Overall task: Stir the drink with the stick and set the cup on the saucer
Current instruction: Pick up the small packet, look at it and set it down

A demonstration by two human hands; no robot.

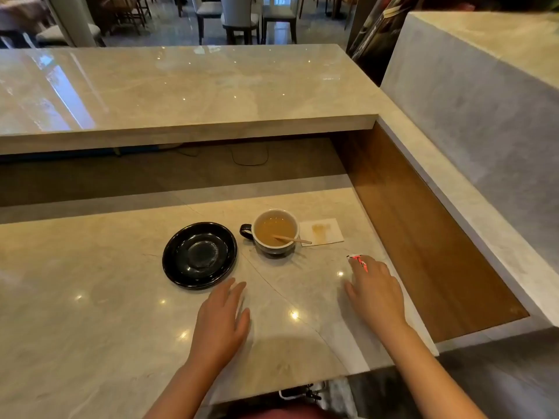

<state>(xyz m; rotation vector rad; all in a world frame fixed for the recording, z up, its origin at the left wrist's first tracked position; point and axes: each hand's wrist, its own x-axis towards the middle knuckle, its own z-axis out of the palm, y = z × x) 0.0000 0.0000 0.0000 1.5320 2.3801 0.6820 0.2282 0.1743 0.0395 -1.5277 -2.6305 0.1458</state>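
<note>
Both hands lie nearest, reaching from the near edge over the pale marble counter (90, 328). Left hand (222, 322) is flat and open, fingers together, palm down on or just above the counter, holding nothing; its fingertips are just short of the saucer's near rim. Right hand (376, 294) is also spread palm down, to the right, and at its fingertips shows a small red and white packet (358, 261); whether it is pinched or only touched I cannot tell, and any printing on it is too small to read.

Farther in, the black saucer (181, 267) sits bare on the counter, left of centre. Just to its right, apart from it, stands the cup (275, 231), dark outside and white inside, its handle turned toward the saucer, filled with a light brown drink. A wooden stick (295, 239) leans in the drink, its upper end sticking out over the right rim. Right of the cup lies a white napkin (329, 234) with a brown stain.

Beyond rises a higher marble ledge (181, 95).
</note>
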